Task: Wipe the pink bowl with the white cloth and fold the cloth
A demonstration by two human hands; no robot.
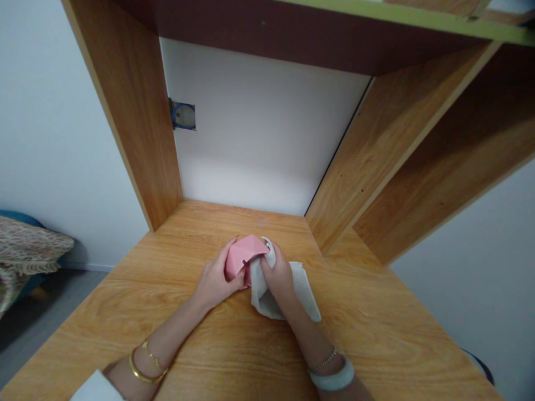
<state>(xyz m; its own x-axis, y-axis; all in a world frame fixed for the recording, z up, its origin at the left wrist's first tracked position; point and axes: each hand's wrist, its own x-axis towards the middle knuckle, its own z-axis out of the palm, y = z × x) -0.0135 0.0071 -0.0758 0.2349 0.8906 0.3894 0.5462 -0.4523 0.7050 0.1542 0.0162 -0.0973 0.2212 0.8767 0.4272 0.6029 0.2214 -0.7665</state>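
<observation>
A pink faceted container (246, 249), hollow with a notched edge, is tilted on its side just over the desk. My left hand (217, 278) is closed around its left side, thumb at the near edge. In my right hand (279, 274) is a light grey cloth (307, 289), pinched against the right edge of the container. Part of the cloth hangs below the container, and another part spreads out to the right behind my wrist. The inside of the container is mostly hidden by the cloth and fingers.
The wooden desk (217, 345) runs under both arms. Wooden side panels (129, 111) and a dark-undersided shelf (267, 33) frame a white back panel (267, 128). An open socket box with blue wire (184, 116) sits at its left. A chair with a woven throw (29, 245) stands left.
</observation>
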